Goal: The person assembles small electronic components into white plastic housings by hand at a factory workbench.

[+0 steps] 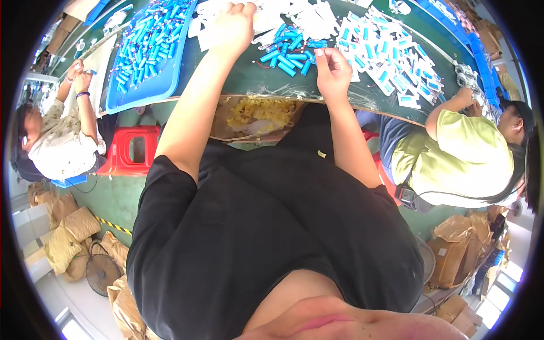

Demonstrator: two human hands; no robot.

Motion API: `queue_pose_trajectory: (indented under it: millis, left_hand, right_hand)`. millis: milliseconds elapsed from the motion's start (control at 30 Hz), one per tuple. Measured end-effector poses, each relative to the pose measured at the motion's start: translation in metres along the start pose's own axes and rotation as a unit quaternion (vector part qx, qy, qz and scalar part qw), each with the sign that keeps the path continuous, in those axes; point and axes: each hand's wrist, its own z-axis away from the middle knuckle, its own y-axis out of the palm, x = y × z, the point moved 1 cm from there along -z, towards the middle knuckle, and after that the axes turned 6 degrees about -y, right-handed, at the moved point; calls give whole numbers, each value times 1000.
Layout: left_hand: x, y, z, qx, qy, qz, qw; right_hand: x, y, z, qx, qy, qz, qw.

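My left hand [233, 28] reaches far over the table onto a pile of white plastic parts [314, 20]. Its fingers are bent closed, and whatever they grip is hidden by glare. Closer to the table's near edge, my right hand [334, 72] has its fingers curled against the thumb; I cannot make out what is in them. Just left of it lies a small heap of blue cylindrical batteries [288, 56] with thin wires. To its right spreads a pile of white parts with blue batteries fitted in them [391, 59].
A blue tray [116, 102] full of wired batteries stands at the left. Below the table edge is an open container of yellow pieces [260, 116]. Co-workers sit at the left [65, 139] and right [462, 153]. A red stool [133, 150] stands left of me.
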Motion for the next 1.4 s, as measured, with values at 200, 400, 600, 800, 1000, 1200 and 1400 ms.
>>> queue_pose_trajectory:
  millis: [200, 400, 600, 800, 1000, 1200, 1400]
  left_hand:
    - [51, -50, 55, 89, 46, 141, 985]
    - [57, -54, 105, 85, 93, 151, 980]
    - [32, -74, 130, 11, -63, 214, 975]
    - [15, -75, 145, 93, -68, 186, 976]
    - [36, -78, 136, 212, -51, 186, 958]
    - [34, -79, 122, 243, -17, 128, 961]
    - [32, -80, 118, 197, 84, 102, 972]
  right_hand:
    - [25, 3, 1, 96, -147, -52, 983]
    - [50, 52, 14, 202, 68, -161, 964]
    - [54, 99, 10, 230, 57, -62, 970]
    - [52, 109, 24, 278, -228, 166, 918]
    - [52, 95, 20, 300, -238, 128, 915]
    - [44, 103, 16, 370, -246, 205, 872]
    - [51, 106, -4, 438, -280, 240, 820]
